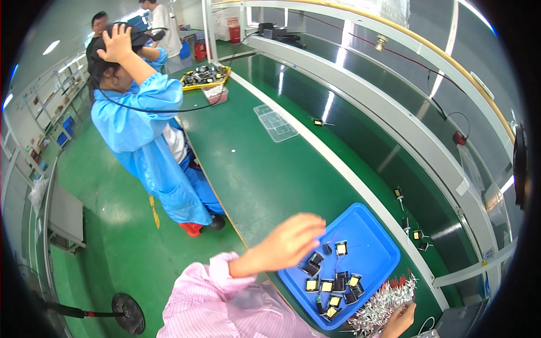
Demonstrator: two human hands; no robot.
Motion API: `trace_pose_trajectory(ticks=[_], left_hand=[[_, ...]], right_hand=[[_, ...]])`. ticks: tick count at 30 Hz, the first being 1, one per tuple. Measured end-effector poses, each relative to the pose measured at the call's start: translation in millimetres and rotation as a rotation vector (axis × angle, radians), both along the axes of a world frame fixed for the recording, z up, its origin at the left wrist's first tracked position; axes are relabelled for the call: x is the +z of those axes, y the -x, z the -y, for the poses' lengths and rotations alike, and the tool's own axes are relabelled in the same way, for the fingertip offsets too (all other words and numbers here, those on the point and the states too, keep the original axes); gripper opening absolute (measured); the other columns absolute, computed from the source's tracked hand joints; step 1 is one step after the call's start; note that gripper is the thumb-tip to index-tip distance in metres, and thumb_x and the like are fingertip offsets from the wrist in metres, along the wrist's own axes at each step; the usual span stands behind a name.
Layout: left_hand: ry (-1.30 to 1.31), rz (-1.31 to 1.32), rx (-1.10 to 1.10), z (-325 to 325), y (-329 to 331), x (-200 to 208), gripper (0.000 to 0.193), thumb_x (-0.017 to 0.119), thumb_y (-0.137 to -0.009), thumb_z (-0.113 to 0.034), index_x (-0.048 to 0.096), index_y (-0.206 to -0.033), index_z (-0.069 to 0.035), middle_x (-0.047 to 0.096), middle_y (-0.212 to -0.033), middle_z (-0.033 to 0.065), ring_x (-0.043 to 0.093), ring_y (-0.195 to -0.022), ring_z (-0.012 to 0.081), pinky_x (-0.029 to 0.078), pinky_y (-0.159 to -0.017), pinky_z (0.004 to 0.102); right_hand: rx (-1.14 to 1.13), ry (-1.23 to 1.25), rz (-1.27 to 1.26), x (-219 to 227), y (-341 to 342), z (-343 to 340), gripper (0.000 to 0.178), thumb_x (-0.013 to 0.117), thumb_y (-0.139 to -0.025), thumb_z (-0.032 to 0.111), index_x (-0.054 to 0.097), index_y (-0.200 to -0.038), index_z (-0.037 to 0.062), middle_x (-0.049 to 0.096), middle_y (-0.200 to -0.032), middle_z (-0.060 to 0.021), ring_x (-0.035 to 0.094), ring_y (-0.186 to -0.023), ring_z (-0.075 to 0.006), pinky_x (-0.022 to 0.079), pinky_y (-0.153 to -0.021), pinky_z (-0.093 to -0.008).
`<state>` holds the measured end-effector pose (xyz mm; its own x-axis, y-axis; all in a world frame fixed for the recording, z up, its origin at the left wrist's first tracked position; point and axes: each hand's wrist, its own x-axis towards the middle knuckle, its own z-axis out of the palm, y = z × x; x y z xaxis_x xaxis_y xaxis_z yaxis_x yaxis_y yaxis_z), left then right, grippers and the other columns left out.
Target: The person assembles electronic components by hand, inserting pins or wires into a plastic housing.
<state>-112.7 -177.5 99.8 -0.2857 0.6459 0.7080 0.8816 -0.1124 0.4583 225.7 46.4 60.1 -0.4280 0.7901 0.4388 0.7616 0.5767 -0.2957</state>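
My left hand (290, 241) hovers over the left rim of a blue tray (366, 225), fingers stretched out and slightly blurred, with nothing seen in them. Inside the tray lie several small black transformer-like parts (327, 285) with yellow faces, some trailing thin wires. At the lower edge, my right hand (399, 321) rests beside a heap of thin white leads with red ends (383, 304), against the tray's near right side. Its fingers are partly cut off by the frame, so I cannot tell whether they grip any leads.
Across the green bench (225, 152) lies a clear plastic template (275, 123). Farther off stand a yellow tray of parts (191, 86) and a small pink box (215, 94). Loose parts (418, 234) lie on the dark strip at right. A person in blue (146, 129) sits at left, hands raised to the head.
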Motion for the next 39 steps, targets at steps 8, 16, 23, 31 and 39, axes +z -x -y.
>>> trace_pose_trajectory(ticks=[8, 16, 23, 31, 39], left_hand=[[-0.938, -0.075, -0.304, 117.7, 10.1, 197.3, 0.063, 0.035, -0.098, -0.044, 0.051, -0.123, 0.012, 0.052, -0.123, 0.0317, 0.048, -0.118, 0.0416, 0.031, -0.105, 0.0557], [-1.059, 0.042, -0.419, 68.6, 35.5, 166.5, 0.061, 0.035, -0.098, -0.043, 0.052, -0.122, 0.011, 0.053, -0.122, 0.0311, 0.048, -0.118, 0.0415, 0.032, -0.104, 0.0552], [-1.114, 0.043, -0.46, 54.5, 35.4, 161.1, 0.06, 0.035, -0.098, -0.043, 0.053, -0.121, 0.009, 0.053, -0.121, 0.0305, 0.047, -0.118, 0.0413, 0.032, -0.104, 0.0546], [-1.134, 0.058, -0.463, 43.5, 28.1, 157.2, 0.058, 0.035, -0.098, -0.042, 0.054, -0.119, 0.008, 0.054, -0.12, 0.0298, 0.047, -0.118, 0.0411, 0.032, -0.103, 0.054], [-1.152, 0.064, -0.456, 35.8, 22.4, 154.0, 0.056, 0.035, -0.098, -0.042, 0.055, -0.118, 0.006, 0.055, -0.119, 0.0291, 0.046, -0.119, 0.0409, 0.033, -0.102, 0.0534]], right_hand=[[-0.05, 0.129, 0.134, 41.4, 1.5, 24.9, 0.019, 0.054, -0.087, 0.017, 0.059, -0.099, 0.0038, 0.062, -0.088, -0.0238, 0.061, -0.078, -0.0427, 0.048, -0.07, -0.0487], [0.08, -0.012, -0.109, 0.8, -1.8, 10.8, 0.02, 0.056, -0.069, -0.006, 0.052, -0.088, -0.0038, 0.053, -0.073, -0.0215, 0.055, -0.066, -0.0405, 0.042, -0.059, -0.0461], [0.144, -0.073, -0.037, 2.9, -14.7, 4.9, 0.019, 0.056, -0.073, -0.003, 0.05, -0.09, -0.0045, 0.05, -0.07, -0.0207, 0.051, -0.058, -0.0378, 0.037, -0.054, -0.0456], [0.158, -0.067, -0.035, 0.9, -13.7, 6.6, 0.016, 0.055, -0.074, -0.005, 0.05, -0.089, -0.0038, 0.051, -0.07, -0.0197, 0.052, -0.059, -0.0371, 0.039, -0.055, -0.044], [0.181, -0.052, -0.006, -1.1, -7.4, 5.5, 0.015, 0.055, -0.072, -0.005, 0.048, -0.085, -0.003, 0.05, -0.069, -0.02, 0.052, -0.059, -0.0372, 0.039, -0.054, -0.0441]])
